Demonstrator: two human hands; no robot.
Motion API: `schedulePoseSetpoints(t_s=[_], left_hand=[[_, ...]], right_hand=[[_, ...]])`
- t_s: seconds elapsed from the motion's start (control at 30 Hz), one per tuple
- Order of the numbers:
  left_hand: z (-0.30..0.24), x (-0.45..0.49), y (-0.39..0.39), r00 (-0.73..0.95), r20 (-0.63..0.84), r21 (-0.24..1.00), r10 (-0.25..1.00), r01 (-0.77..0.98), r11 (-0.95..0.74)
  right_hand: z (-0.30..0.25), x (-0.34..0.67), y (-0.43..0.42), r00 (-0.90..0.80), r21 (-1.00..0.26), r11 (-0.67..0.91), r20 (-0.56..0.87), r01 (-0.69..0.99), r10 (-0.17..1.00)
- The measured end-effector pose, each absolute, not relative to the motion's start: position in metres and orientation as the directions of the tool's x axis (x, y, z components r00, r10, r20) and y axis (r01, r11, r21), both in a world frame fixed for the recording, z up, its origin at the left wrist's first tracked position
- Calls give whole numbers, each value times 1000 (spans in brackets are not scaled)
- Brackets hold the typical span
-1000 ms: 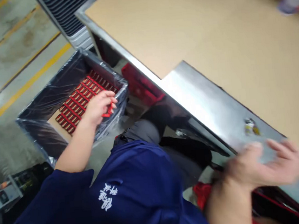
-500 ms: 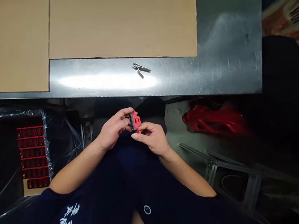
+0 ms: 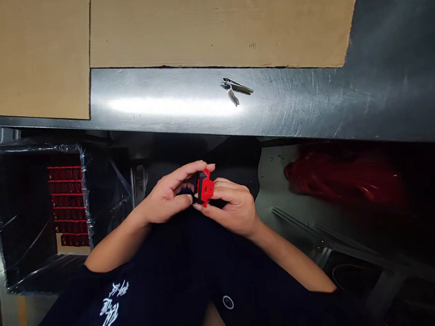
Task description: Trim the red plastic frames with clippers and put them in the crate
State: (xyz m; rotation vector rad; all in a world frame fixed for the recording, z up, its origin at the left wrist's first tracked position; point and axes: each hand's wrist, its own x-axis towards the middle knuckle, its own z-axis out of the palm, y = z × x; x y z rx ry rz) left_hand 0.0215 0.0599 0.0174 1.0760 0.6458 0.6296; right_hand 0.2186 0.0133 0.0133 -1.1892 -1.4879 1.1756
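Red plastic part (image 3: 205, 187), long axis near-vertical, top tipped slightly rt, gripped betw. L hand (image 3: 165, 200) & R hand (image 3: 234, 207).

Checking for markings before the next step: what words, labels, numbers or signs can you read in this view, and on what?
White characters on the navy shirt: stylised and upside down, too small to read.
Small dark mark on the cardboard sheet: too small to read.
Red part between the left hand and right hand: no readable marking on the side in view.
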Motion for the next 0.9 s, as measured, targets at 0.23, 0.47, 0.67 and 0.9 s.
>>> schedulePoseSetpoints(t_s=[0.23, 0.47, 0.67, 0.9], left_hand=[[18, 19, 58, 680, -128, 955, 722, -112, 275], [20, 17, 53, 693, -98, 975, 715, -76, 207], [19, 18, 46, 669, -110, 980, 735, -50, 192], [24, 16, 42, 675, -50, 999, 736, 39, 32]], right_hand=[[14, 216, 11, -176, -961, 207, 176, 181, 968], [11, 216, 9, -198, -945, 248, 207, 213, 958], [15, 220, 6, -234, -961, 202, 157, 187, 960], [19, 235, 3, -395, -928, -255, -134, -270, 909]])
